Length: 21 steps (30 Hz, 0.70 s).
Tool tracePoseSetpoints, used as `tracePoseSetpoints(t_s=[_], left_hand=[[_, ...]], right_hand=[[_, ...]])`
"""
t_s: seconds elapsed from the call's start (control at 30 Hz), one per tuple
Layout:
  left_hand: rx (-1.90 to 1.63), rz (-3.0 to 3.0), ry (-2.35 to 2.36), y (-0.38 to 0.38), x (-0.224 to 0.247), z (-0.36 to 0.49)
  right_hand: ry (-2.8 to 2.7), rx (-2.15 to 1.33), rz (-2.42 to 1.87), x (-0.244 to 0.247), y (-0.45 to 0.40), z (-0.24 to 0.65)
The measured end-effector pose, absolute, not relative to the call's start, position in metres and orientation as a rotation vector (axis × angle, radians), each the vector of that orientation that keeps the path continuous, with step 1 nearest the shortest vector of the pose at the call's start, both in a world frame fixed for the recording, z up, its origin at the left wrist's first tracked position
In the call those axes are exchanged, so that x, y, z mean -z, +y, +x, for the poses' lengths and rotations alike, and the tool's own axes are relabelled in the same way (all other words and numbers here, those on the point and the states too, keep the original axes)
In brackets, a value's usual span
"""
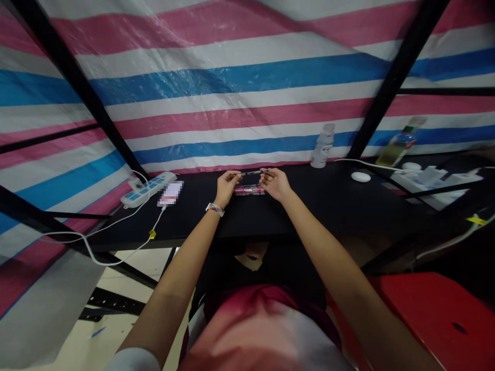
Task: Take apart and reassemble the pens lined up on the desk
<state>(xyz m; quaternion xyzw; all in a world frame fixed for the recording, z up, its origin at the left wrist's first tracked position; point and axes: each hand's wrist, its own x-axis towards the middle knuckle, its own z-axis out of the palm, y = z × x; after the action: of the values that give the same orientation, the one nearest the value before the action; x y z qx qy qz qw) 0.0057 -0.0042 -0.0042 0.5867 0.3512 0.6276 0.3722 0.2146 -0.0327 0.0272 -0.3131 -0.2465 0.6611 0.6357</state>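
Head: pen [252,173] between hands [228,186] [275,184], bottle [402,142] (yellowish liquid [390,153] inside) well apart.

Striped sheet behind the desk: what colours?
The sheet has pink, blue and white stripes, clearest in the head view.

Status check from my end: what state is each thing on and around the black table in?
Left hand: pinching one end of the pen
Right hand: pinching the other end
Pen: held level; capped or not, cannot tell
Other pens: lying side by side
Phone: lying flat, cable attached
Clear bottle: upright
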Motion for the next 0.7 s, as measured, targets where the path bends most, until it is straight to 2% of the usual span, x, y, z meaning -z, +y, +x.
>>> tracePoseSetpoints(t_s=[0.13, 0.7], left_hand=[[-1.624, 1.497, 0.893, -0.006, 0.0033, 0.006], [-1.568, 1.522, 0.895, -0.0098, 0.0002, 0.007]], right_hand=[[-0.384, -1.722, -0.475, -0.0312, -0.0364, 0.2181], [-0.335, -1.705, -0.414, -0.0303, -0.0334, 0.2205]])
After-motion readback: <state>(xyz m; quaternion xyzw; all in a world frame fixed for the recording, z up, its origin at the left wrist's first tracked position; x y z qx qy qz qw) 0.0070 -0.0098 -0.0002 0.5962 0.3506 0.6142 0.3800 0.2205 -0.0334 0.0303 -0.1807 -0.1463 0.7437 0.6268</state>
